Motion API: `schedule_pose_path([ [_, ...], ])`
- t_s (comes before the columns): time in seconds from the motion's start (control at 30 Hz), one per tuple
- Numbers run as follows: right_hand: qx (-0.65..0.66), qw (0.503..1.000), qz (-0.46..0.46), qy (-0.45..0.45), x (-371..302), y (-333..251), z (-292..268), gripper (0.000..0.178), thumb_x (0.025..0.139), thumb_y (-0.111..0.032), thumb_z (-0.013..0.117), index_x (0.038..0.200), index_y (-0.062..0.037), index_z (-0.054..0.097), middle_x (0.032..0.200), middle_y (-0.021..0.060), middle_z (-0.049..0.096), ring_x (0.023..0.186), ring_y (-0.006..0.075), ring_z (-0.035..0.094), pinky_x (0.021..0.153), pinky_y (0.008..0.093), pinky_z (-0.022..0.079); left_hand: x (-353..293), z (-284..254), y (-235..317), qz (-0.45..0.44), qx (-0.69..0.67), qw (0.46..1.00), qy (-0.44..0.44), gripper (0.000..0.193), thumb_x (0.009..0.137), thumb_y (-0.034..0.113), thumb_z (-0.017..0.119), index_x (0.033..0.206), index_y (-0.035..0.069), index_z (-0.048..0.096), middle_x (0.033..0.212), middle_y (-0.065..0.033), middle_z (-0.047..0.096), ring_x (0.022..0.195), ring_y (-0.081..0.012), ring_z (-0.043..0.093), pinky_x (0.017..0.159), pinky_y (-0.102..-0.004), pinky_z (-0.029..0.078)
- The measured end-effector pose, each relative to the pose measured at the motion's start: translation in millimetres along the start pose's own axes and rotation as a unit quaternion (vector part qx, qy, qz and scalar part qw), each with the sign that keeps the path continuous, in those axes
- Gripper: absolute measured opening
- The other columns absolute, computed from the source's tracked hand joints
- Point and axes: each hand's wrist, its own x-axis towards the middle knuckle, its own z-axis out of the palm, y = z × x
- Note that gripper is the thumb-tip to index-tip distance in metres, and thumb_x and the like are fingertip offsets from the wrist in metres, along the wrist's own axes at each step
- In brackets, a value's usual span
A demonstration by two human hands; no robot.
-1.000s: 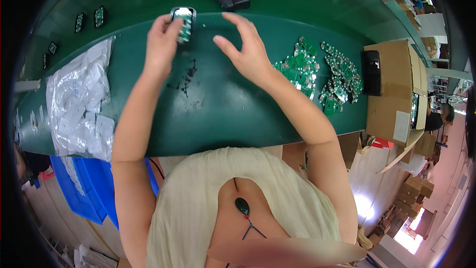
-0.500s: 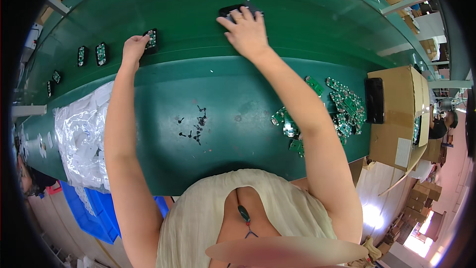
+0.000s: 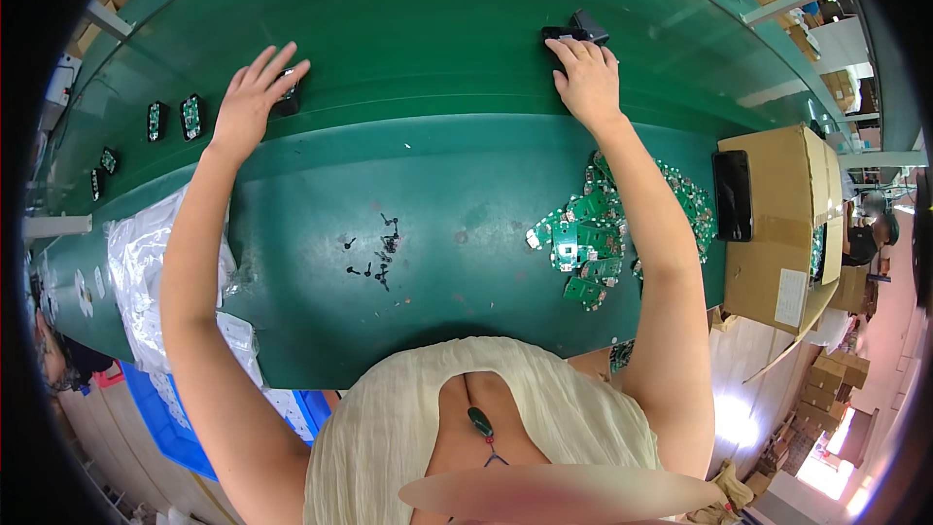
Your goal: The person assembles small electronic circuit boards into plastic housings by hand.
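Green belt (image 3: 437, 68) runs across the far side of my bench, and I have both arms stretched out to it. My left hand (image 3: 251, 102) lies flat with fingers spread over a small dark housing (image 3: 288, 103) on the belt's near edge; half a second ago it pinched a similar unit further left. My right hand (image 3: 586, 78) has its fingers curled down onto a black casing (image 3: 573, 34) on the belt, much as before, though whether it actually grips I cannot tell. Nearer me than the belt, loose black screws (image 3: 379, 253) sit mid-bench, and a heap of green circuit boards (image 3: 583, 243) lies under my right forearm.
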Motion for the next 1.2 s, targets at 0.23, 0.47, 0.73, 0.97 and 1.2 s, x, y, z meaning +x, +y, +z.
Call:
schedule_pose_path([
  [0.23, 0.132, 0.990, -0.009, 0.042, 7.5, -3.5, 2.5, 0.050, 0.072, -0.021, 0.067, 0.118, -0.0128, 0.049, 0.104, 0.0046, 0.059, 0.099, 0.0215, 0.053, 0.091, 0.0382, 0.036, -8.5, 7.3, -16.7, -0.103, -0.031, 0.987, -0.117, 0.041, 0.076, 0.033, 0.060, 0.104, 0.004, 0.053, 0.112, -0.0093, 0.053, 0.106, -0.0278, 0.049, 0.081, -0.0387, 0.046],
  [0.47, 0.123, 0.979, 0.042, 0.154, 12.7, -19.8, -31.6, 0.042, 0.071, -0.028, 0.071, 0.106, -0.0077, 0.058, 0.090, 0.0070, 0.062, 0.083, 0.0202, 0.057, 0.078, 0.0311, 0.044, -6.6, 24.9, -13.2, -0.347, 0.050, 0.929, -0.120, 0.073, 0.074, 0.066, 0.049, 0.101, -0.002, 0.052, 0.106, -0.0197, 0.052, 0.098, -0.0330, 0.054, 0.071, -0.0439, 0.050],
  [0.73, 0.755, 0.619, 0.215, -0.027, -24.0, -107.4, -85.5, 0.030, 0.084, -0.016, 0.062, 0.101, -0.0021, 0.042, 0.087, 0.0088, 0.057, 0.076, 0.0133, 0.057, 0.058, 0.0258, 0.051, -1.8, -90.4, 161.4, -0.022, -0.402, 0.909, 0.109, 0.073, 0.070, 0.020, 0.071, 0.129, 0.000, 0.033, 0.120, -0.0211, 0.043, 0.112, -0.0347, 0.044, 0.090, -0.0409, 0.042],
  [0.97, 0.735, 0.632, 0.152, -0.191, -96.4, -133.7, -126.3, 0.028, 0.085, -0.013, 0.059, 0.109, -0.0032, 0.048, 0.098, 0.0076, 0.057, 0.087, 0.0133, 0.056, 0.074, 0.0276, 0.047, -53.4, -86.2, 219.9, -0.204, -0.628, 0.751, 0.013, 0.060, 0.078, -0.004, 0.058, 0.130, 0.000, 0.028, 0.106, -0.0194, 0.052, 0.086, -0.0270, 0.058, 0.076, -0.0331, 0.048],
  [1.2, 0.251, 0.943, 0.205, 0.081, -127.7, -35.5, -96.2, 0.021, 0.078, -0.015, 0.063, 0.097, -0.0069, 0.061, 0.098, 0.0099, 0.059, 0.093, 0.0269, 0.055, 0.081, 0.0350, 0.044, -89.9, -94.1, 221.3, -0.403, -0.852, 0.299, -0.150, 0.023, 0.091, 0.017, 0.049, 0.108, 0.002, 0.048, 0.093, -0.0121, 0.060, 0.076, -0.0156, 0.058, 0.061, -0.0253, 0.045],
])
